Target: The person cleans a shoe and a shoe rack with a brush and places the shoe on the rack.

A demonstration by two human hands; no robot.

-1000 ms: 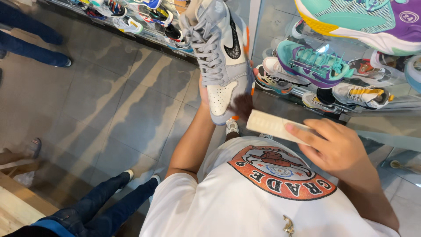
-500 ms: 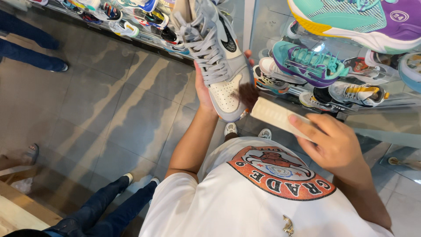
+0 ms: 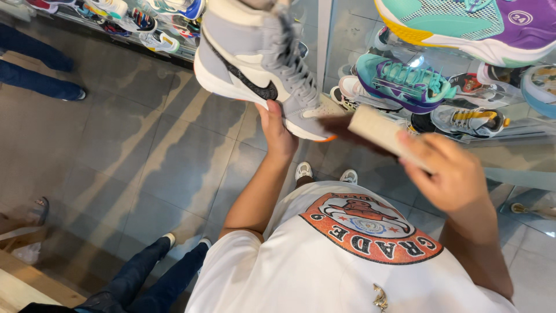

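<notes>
You've turned the grey high-top sneaker (image 3: 260, 64) sideways since earlier; your left hand (image 3: 277, 128) grips its sole, right hand (image 3: 449, 174) fingers clamped on a shoe brush (image 3: 376, 128).

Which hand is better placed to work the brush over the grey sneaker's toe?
Right. The right hand already holds the brush, bristles beside the toe of the grey sneaker. The left hand is occupied gripping the sneaker's sole from underneath.

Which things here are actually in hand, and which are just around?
In hand:
grey high-top sneaker, held by left hand
pale wooden brush, held by right hand

Around:
teal and purple shoe
display shelf
</notes>
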